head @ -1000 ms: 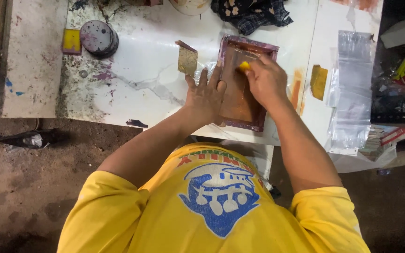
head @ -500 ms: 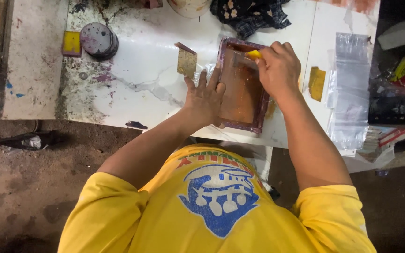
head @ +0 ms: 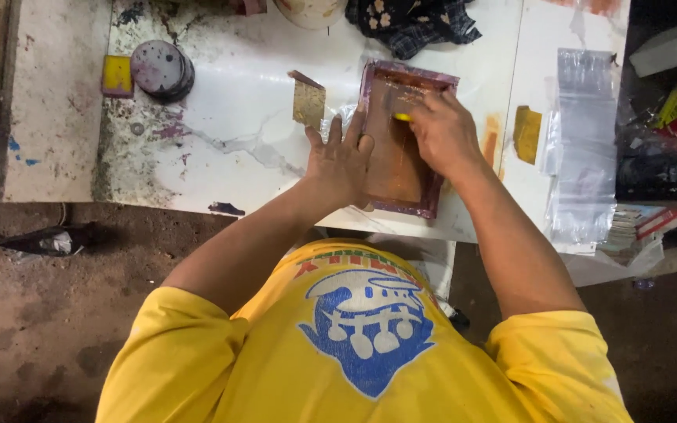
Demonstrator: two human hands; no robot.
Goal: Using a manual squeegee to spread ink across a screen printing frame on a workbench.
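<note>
Yellow shirt (head: 354,352) fills the near edge, blue print on the chest. My left hand (head: 342,160) lies flat w/ fingers spread, pressing the left rail of the wooden screen frame (head: 401,137) on the white table (head: 237,149). My right hand (head: 442,133) is inside the frame near its far end, fingers curled tight on a small yellow squeegee (head: 403,117). Just left of the frame, a tan card (head: 308,102). Right side: clear plastic bags (head: 585,141) & a yellow patch (head: 526,133). Farther back: dark cloth (head: 413,23), round tin (head: 162,69).
</note>
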